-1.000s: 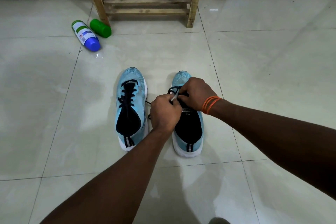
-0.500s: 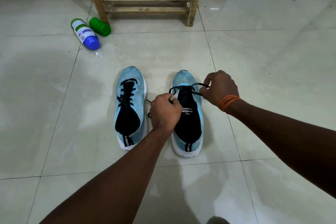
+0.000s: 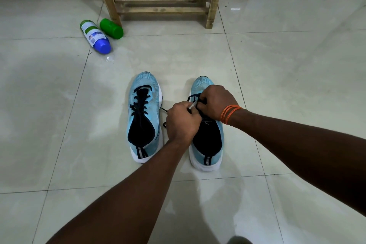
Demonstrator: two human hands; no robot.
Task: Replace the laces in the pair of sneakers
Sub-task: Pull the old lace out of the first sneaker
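Sneakers: two, light blue with white soles and black insides. They sit side by side on the tiled floor (image 3: 297, 65) with heels toward the person and toes pointing away.
Left-side sneaker (image 3: 143, 117): already laced in black, and neither hand touches it.
Right-side sneaker (image 3: 207, 144): both hands are on top of it, up at the toe end of the lacing.
Black lace (image 3: 193, 96): one. It loops out of the front eyelets of the right-side sneaker, and a loose bit trails into the gap between the two shoes.
Left hand (image 3: 182, 121): fingers are curled tight and pinch the lace end, so the pale tip (image 3: 191, 106) sticks out toward the other hand.
Right hand (image 3: 216, 101): fingers are curled down onto the lace over the front eyelets. The exact pinch is hidden under the knuckles.
Orange bands (image 3: 229, 114): a few thin ones on the right wrist, too fine to count.
Bottles: two, lying on their sides just beside each other. One is a white bottle (image 3: 95, 36) with a blue cap, the other a green bottle (image 3: 111, 28).
Wooden frame (image 3: 164, 4): one, standing by the wall, with the green bottle near its leg.
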